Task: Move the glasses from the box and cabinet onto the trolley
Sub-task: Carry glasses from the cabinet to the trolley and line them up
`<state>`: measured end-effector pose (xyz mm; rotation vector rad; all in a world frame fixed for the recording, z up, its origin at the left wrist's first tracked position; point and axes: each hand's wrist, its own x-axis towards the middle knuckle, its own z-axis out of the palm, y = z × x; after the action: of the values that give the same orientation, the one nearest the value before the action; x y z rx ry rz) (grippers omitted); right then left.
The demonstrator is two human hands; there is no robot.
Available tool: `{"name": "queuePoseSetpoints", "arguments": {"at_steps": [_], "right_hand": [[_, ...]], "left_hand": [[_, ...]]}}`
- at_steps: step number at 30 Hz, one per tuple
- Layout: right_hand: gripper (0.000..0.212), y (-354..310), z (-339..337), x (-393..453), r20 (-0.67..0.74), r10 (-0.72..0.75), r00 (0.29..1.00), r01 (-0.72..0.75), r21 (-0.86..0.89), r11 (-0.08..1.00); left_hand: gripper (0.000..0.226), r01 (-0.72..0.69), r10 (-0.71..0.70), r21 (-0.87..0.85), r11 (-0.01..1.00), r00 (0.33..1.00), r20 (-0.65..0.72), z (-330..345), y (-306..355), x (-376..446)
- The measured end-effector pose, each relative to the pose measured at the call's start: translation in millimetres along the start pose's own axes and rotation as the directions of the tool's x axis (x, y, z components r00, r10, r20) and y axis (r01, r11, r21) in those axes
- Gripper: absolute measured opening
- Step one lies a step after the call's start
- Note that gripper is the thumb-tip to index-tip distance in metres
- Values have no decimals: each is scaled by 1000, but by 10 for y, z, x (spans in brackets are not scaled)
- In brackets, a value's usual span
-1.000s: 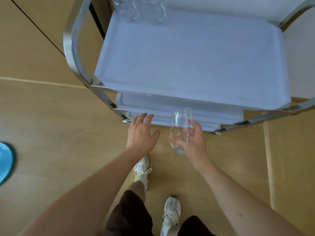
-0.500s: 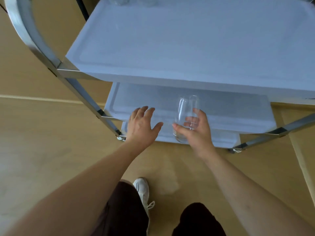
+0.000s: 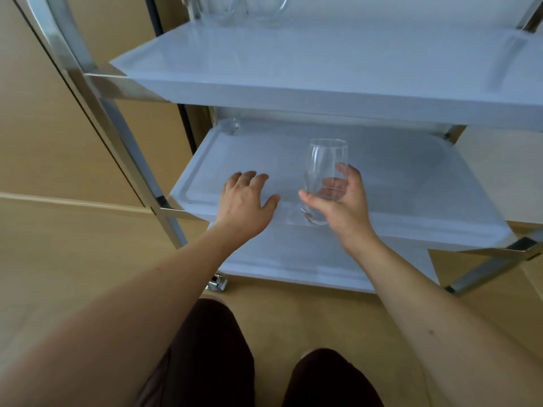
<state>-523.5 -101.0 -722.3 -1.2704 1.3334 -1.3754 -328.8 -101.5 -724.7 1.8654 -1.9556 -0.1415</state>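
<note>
Fingers [image 3: 335, 186] of right hand [image 3: 342, 201] grip unmarked glass [image 3: 324, 168] over trolley [image 3: 411, 183] shelf.

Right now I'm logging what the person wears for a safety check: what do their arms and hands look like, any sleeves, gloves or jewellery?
Both forearms are bare as far as the view shows, with no sleeves in sight. The left hand and right hand wear no gloves, and no rings, watch or bracelet show. A small dark spot marks the right forearm. Below, dark brown shorts cover the legs.
</note>
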Motion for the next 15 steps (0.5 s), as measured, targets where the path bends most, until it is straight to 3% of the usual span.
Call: {"name": "queuePoseSetpoints", "arguments": {"at_steps": [9,15], "right_hand": [[85,35,299,204,17,-106,994,107,-87,990],[91,49,677,512,81,-104,991,114,-129,985]], "left_hand": [[57,56,-56,29,998,998,9,-29,-296,225],[55,138,-140,64,988,990,32,-99,-666,474]]}}
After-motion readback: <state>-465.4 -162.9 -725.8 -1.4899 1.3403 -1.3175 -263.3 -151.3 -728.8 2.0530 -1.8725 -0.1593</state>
